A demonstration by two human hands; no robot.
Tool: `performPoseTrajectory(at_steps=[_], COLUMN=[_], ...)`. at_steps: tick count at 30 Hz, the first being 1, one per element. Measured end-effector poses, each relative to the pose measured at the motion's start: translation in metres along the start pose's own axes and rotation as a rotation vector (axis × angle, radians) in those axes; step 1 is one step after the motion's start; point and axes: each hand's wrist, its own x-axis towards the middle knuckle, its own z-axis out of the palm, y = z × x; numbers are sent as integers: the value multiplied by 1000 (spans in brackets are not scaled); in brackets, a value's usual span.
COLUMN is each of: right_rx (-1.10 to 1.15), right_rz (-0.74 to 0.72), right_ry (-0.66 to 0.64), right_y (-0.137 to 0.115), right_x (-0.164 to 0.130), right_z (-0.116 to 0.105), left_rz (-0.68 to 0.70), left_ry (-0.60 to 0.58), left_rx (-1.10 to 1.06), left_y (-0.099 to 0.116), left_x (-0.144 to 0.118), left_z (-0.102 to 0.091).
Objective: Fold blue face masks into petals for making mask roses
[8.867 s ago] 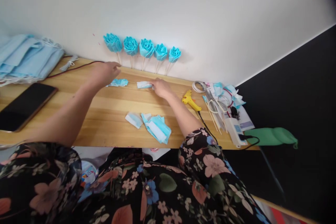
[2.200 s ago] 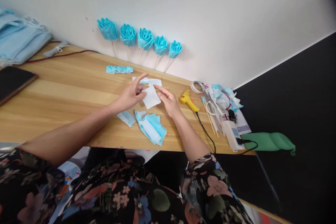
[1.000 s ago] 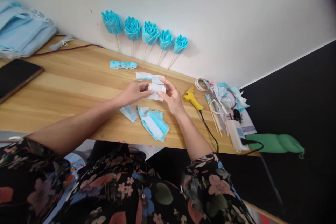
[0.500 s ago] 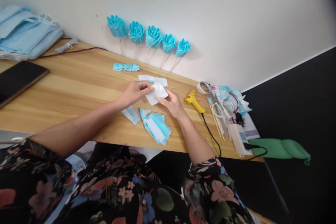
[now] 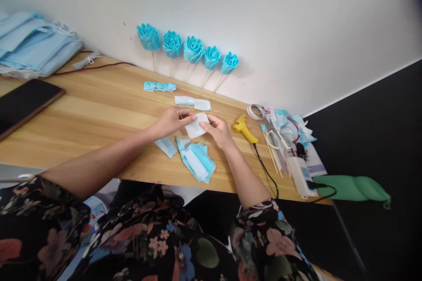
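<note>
Between my hands is a small white piece of mask fabric, held just above the wooden table. My left hand pinches its left edge between thumb and fingers. On the other side, my right hand grips the right edge, thumb on top. Beyond the hands lie flat white fabric strips. Closer to my body rests a loose pile of blue and white fabric pieces, with another pale piece to its left. A folded blue strip sits farther back.
Several blue fabric roses on sticks lean against the wall. A yellow glue gun, tape roll, scissors and a power strip are at right. A stack of masks and a phone occupy the left.
Both hands have come slightly nearer to my body with the white piece, which now looks more squared between the fingers. The strips behind show more fully. The view has shifted slightly.
</note>
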Motion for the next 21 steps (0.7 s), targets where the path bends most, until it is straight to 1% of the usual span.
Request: performPoseTrajectory(at_steps=[5,12,17,21], right_rx=[21,31,-15,1], right_rz=[16,2,13,21], right_ry=[5,-2,6,19], right_y=[-1,1,2,1], right_x=[0,1,1,1], right_z=[0,-1,-2,-1], left_rz=[26,51,58,67], left_ry=[14,9,1,5], left_rx=[75,128,122,129], left_y=[1,3,4,5], left_x=[0,0,0,0], left_z=[-2,-3,-4,-3])
